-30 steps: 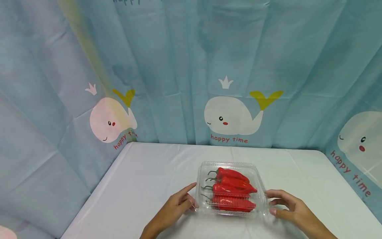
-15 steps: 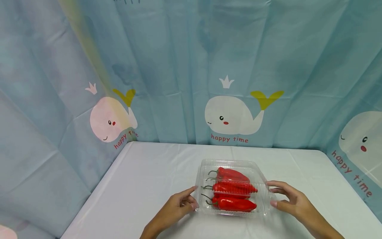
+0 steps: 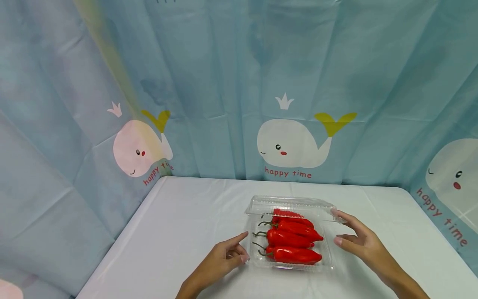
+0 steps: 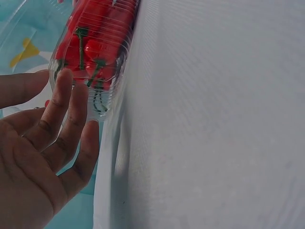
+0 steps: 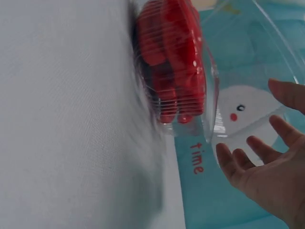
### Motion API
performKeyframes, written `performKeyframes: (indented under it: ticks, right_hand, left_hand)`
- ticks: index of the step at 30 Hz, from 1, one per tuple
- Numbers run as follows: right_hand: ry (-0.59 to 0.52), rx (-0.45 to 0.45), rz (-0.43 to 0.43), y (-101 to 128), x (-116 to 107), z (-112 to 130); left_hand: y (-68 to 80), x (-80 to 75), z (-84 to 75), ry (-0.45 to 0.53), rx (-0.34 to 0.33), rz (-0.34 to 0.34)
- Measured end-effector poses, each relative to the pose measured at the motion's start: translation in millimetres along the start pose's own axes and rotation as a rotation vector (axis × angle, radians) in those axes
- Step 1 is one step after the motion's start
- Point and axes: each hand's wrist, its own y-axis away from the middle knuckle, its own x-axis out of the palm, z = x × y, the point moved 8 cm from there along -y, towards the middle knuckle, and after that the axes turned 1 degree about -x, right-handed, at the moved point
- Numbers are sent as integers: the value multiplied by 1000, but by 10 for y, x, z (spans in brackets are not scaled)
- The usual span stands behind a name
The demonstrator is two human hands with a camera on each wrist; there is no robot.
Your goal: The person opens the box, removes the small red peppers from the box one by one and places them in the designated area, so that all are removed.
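A clear plastic clamshell box sits on the white table with several red peppers side by side in it, green stems to the left. Its hinged lid is tilted up towards the back, above the rear pepper. At the lid's right end, my right hand touches the raised edge with its fingertips; thumb and fingers stand apart. My left hand is at the box's left side, its fingertips against the wall near the front corner. In the left wrist view its fingers are extended, not wrapped round the box.
A white cloth covers the table. Behind and beside it hangs a blue curtain printed with whales and lettering, close to the table's back edge.
The lid has swung upward and back, uncovering the front peppers. My right hand has risen a little with the lid's edge. My left hand has stayed almost still at the box's left side.
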Motion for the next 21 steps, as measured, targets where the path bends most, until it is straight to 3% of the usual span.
performKeyframes:
  ticks: [13, 21]
  right_hand:
    - [193, -105, -57, -194, 46, 29]
    - [178, -194, -41, -282, 64, 57]
  left_hand:
    - [-5, 4, 21, -6, -7, -1]
    - [-5, 16, -5, 0, -1, 2]
